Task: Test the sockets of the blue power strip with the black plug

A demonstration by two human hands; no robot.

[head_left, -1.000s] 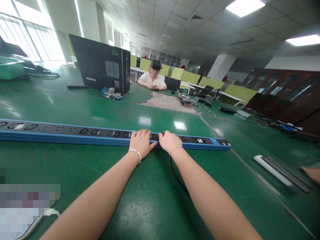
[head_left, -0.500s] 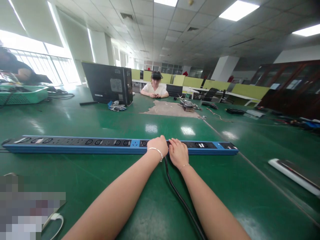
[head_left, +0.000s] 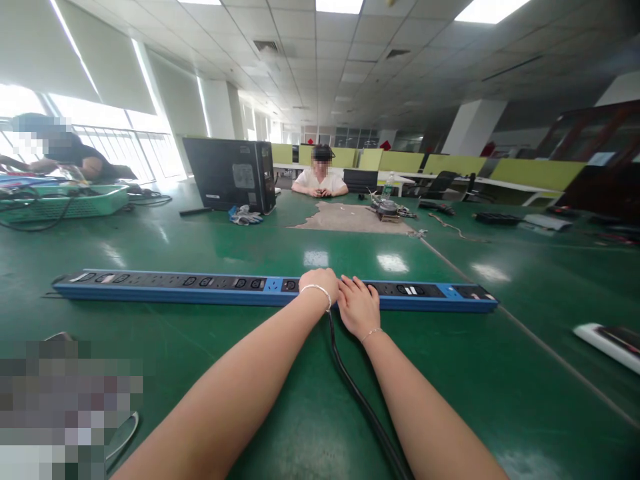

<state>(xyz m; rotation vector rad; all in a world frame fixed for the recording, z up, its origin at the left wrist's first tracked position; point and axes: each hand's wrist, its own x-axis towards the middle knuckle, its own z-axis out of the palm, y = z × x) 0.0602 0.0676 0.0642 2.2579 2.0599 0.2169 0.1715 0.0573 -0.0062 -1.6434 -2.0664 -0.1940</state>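
Observation:
A long blue and black power strip (head_left: 167, 287) lies across the green table, with rows of sockets facing up. My left hand (head_left: 320, 285) is closed at a socket near the strip's middle, around the end of a thick black power cord (head_left: 350, 379). That end is hidden under my fingers, and the cord runs back toward me between my forearms. Close beside it, my right hand (head_left: 359, 307) lies on the strip with its fingers stretched over the top face and slightly apart.
A black computer case (head_left: 227, 173) and gloves (head_left: 245, 215) are at the back left, near a green basket (head_left: 95, 203). One person (head_left: 320, 180) sits opposite; another (head_left: 65, 150) is far left. A white-edged object (head_left: 613, 347) lies at right.
The view has turned a little to the left, so the strip and background sit farther right. Both hands stay at the same place on the strip.

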